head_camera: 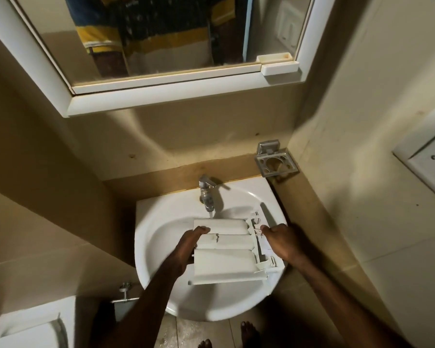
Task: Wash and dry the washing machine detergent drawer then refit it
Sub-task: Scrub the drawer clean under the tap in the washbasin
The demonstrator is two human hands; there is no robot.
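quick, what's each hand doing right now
Left hand: grips the left side of the detergent drawer.
Right hand: grips the drawer's right end, over the sink.

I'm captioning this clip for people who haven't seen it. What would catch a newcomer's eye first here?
First the white detergent drawer, held over the white sink with the left hand gripping its left side and the right hand its right end. Just behind it, the tap runs water onto its far edge. Above, a white-framed mirror fills the wall.
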